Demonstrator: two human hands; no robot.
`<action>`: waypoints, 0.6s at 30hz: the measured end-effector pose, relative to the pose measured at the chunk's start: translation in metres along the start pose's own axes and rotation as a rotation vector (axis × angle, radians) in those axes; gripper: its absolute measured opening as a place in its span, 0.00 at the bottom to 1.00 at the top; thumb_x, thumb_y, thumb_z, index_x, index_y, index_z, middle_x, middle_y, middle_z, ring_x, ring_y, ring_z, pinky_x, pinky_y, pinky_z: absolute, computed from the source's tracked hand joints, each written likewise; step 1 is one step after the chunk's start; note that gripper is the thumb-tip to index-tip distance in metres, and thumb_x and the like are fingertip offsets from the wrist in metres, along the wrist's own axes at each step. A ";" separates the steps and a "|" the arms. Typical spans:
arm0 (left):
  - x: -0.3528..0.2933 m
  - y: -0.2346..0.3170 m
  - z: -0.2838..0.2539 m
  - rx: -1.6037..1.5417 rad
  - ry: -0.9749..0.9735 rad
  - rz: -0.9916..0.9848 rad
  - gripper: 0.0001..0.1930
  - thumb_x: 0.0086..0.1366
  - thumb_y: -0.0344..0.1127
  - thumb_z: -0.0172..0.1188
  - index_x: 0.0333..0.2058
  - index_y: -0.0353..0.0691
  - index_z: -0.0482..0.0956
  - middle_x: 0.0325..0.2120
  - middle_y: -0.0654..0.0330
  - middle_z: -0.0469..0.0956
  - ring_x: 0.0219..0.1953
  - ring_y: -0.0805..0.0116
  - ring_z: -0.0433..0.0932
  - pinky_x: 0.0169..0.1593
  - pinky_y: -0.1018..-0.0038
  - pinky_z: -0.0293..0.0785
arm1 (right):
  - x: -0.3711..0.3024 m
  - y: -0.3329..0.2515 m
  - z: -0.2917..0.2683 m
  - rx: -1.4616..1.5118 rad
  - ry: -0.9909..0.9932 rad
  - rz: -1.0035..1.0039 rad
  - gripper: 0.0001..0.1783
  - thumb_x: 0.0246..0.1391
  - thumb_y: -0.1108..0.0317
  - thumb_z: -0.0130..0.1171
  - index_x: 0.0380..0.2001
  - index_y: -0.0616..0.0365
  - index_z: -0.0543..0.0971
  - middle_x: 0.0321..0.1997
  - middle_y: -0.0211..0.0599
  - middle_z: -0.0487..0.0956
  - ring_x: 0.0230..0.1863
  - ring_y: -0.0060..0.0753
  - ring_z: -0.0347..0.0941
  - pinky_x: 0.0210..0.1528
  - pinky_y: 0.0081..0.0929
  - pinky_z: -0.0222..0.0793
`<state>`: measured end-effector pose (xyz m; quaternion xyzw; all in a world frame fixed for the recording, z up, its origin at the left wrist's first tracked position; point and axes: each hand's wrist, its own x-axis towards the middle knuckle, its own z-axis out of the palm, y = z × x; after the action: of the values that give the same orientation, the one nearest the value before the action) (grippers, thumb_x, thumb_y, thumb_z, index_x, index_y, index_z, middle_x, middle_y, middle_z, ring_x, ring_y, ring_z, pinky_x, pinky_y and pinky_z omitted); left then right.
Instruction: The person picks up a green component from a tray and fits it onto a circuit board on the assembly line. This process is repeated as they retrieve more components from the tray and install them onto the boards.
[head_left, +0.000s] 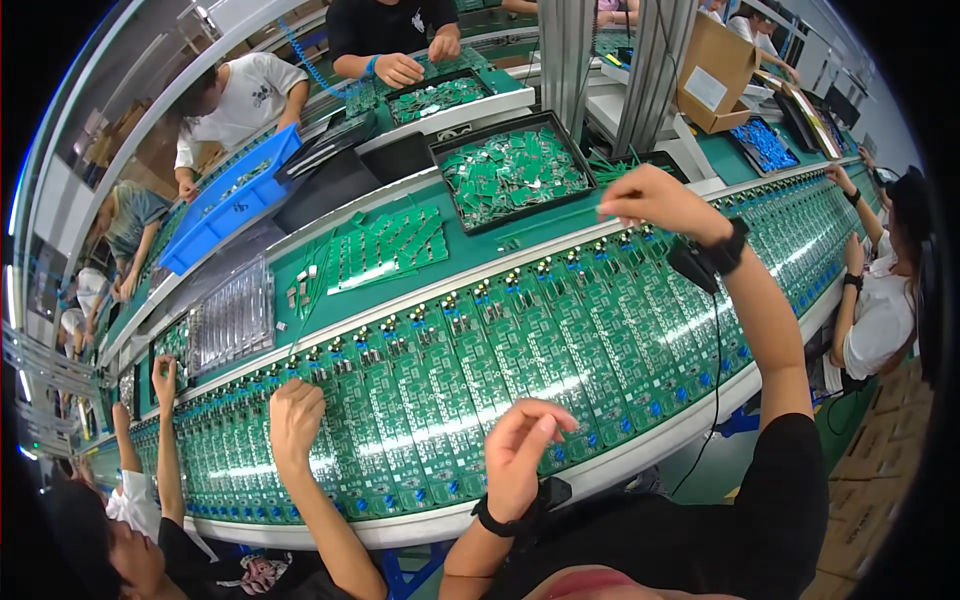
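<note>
Two hands are held over one long row of boards [500,370], by which the middle of the frame is crossed. The left hand [523,450], at lower centre, is half curled, thumb and forefinger close together; the right hand [655,200], right of centre, is bent downward, fingertips drawn together near the boards' far edge. Whether anything is pinched by either cannot be told. Small parts are apparently being set or checked on the boards; for the next move, light, exact fingertip placement seems to be needed. Two black trays heaped with green pieces are seen at upper centre, a large tray [450,190] and a small tray [447,110]. On the counter [318,315], one green panel [390,245] is laid, left of centre. One blue bin [235,215] is seen at upper left, one carton [715,75] at upper right. The boards are too crowded to be counted.
</note>
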<state>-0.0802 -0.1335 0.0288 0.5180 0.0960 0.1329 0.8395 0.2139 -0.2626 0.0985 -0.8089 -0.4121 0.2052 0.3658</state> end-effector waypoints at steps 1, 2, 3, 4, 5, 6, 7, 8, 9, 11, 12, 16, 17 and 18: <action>-0.001 0.002 -0.001 -0.009 -0.033 -0.019 0.09 0.61 0.32 0.47 0.31 0.32 0.71 0.26 0.56 0.74 0.30 0.70 0.72 0.34 0.77 0.66 | 0.018 0.008 0.003 0.021 -0.048 0.009 0.13 0.49 0.62 0.58 0.24 0.64 0.78 0.18 0.32 0.74 0.20 0.19 0.68 0.23 0.18 0.63; -0.001 0.004 -0.002 -0.018 -0.067 -0.038 0.09 0.61 0.32 0.47 0.30 0.32 0.71 0.26 0.55 0.74 0.30 0.70 0.71 0.34 0.77 0.66 | 0.034 0.019 0.005 0.021 -0.054 0.007 0.13 0.49 0.62 0.58 0.24 0.64 0.78 0.18 0.32 0.74 0.20 0.19 0.68 0.23 0.18 0.63; -0.002 0.004 -0.005 -0.028 -0.101 -0.062 0.09 0.61 0.32 0.46 0.30 0.31 0.71 0.26 0.55 0.74 0.29 0.70 0.71 0.34 0.77 0.66 | 0.048 0.031 0.009 -0.055 -0.040 -0.017 0.12 0.48 0.63 0.58 0.24 0.63 0.78 0.20 0.33 0.74 0.22 0.21 0.68 0.25 0.20 0.64; -0.002 0.004 -0.008 -0.031 -0.097 -0.066 0.09 0.61 0.32 0.46 0.30 0.31 0.71 0.26 0.55 0.74 0.29 0.70 0.71 0.34 0.77 0.66 | 0.060 0.043 0.013 -0.132 -0.025 -0.041 0.11 0.47 0.63 0.59 0.25 0.62 0.78 0.21 0.33 0.74 0.24 0.22 0.69 0.28 0.22 0.65; -0.002 0.004 -0.010 -0.063 -0.122 -0.071 0.08 0.61 0.30 0.46 0.31 0.32 0.71 0.27 0.56 0.74 0.30 0.71 0.71 0.36 0.77 0.65 | 0.072 0.053 0.017 -0.206 -0.013 -0.067 0.11 0.46 0.63 0.60 0.25 0.61 0.78 0.23 0.34 0.74 0.26 0.24 0.70 0.30 0.24 0.66; -0.002 0.004 -0.013 -0.096 -0.150 -0.075 0.07 0.62 0.29 0.46 0.32 0.32 0.71 0.29 0.57 0.74 0.32 0.72 0.71 0.37 0.78 0.65 | 0.081 0.062 0.018 -0.204 -0.019 -0.064 0.11 0.46 0.63 0.60 0.25 0.61 0.78 0.23 0.34 0.74 0.26 0.24 0.70 0.30 0.24 0.66; -0.002 0.004 -0.014 -0.130 -0.180 -0.079 0.06 0.62 0.27 0.46 0.33 0.32 0.72 0.30 0.58 0.73 0.33 0.73 0.71 0.39 0.79 0.65 | 0.087 0.071 0.018 -0.328 0.094 -0.127 0.11 0.44 0.63 0.61 0.26 0.60 0.78 0.24 0.35 0.74 0.27 0.28 0.71 0.31 0.26 0.66; 0.000 0.004 -0.014 -0.133 -0.176 -0.079 0.06 0.62 0.27 0.46 0.33 0.32 0.72 0.30 0.58 0.73 0.33 0.73 0.71 0.39 0.79 0.65 | 0.094 0.078 0.016 -0.453 0.207 -0.194 0.11 0.42 0.63 0.62 0.27 0.59 0.77 0.25 0.35 0.74 0.29 0.32 0.71 0.32 0.29 0.66; 0.001 0.004 -0.013 -0.134 -0.183 -0.068 0.06 0.62 0.27 0.46 0.33 0.32 0.72 0.30 0.58 0.73 0.33 0.72 0.71 0.39 0.78 0.65 | 0.101 0.084 0.013 -0.578 0.323 -0.262 0.12 0.40 0.63 0.63 0.27 0.58 0.77 0.26 0.36 0.74 0.31 0.36 0.72 0.33 0.31 0.67; -0.001 0.004 -0.014 -0.136 -0.189 -0.057 0.07 0.62 0.27 0.45 0.33 0.31 0.71 0.30 0.57 0.72 0.33 0.72 0.71 0.40 0.78 0.66 | 0.116 0.074 0.018 -0.593 0.301 -0.246 0.13 0.39 0.63 0.63 0.28 0.57 0.77 0.27 0.36 0.74 0.32 0.38 0.71 0.34 0.32 0.66; -0.001 0.004 -0.015 -0.136 -0.183 -0.061 0.07 0.62 0.27 0.45 0.33 0.31 0.71 0.30 0.57 0.72 0.33 0.72 0.71 0.40 0.78 0.66 | 0.127 0.067 0.022 -0.612 0.287 -0.232 0.13 0.38 0.64 0.64 0.29 0.56 0.76 0.29 0.37 0.73 0.34 0.41 0.71 0.35 0.34 0.66; -0.002 0.001 -0.016 -0.184 -0.197 -0.101 0.07 0.62 0.26 0.45 0.33 0.31 0.71 0.31 0.57 0.71 0.33 0.71 0.71 0.40 0.77 0.66 | 0.151 0.073 0.041 -0.636 0.222 -0.238 0.14 0.36 0.66 0.64 0.29 0.55 0.75 0.30 0.39 0.73 0.35 0.43 0.70 0.36 0.35 0.66; -0.001 -0.001 -0.015 -0.193 -0.201 -0.109 0.07 0.62 0.26 0.45 0.33 0.31 0.71 0.31 0.57 0.71 0.33 0.71 0.71 0.39 0.78 0.67 | 0.153 0.079 0.041 -0.641 0.199 -0.247 0.14 0.35 0.66 0.64 0.29 0.55 0.74 0.30 0.39 0.73 0.34 0.43 0.70 0.36 0.35 0.66; -0.001 0.000 -0.016 -0.195 -0.197 -0.112 0.07 0.63 0.26 0.45 0.33 0.30 0.71 0.31 0.57 0.71 0.33 0.72 0.71 0.39 0.78 0.67 | 0.157 0.078 0.042 -0.638 0.196 -0.252 0.14 0.35 0.66 0.64 0.29 0.55 0.74 0.30 0.39 0.73 0.34 0.43 0.70 0.36 0.35 0.66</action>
<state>-0.0861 -0.1208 0.0220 0.4383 0.0286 0.0431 0.8973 0.3176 -0.1469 0.0070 -0.8411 -0.5148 -0.0590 0.1550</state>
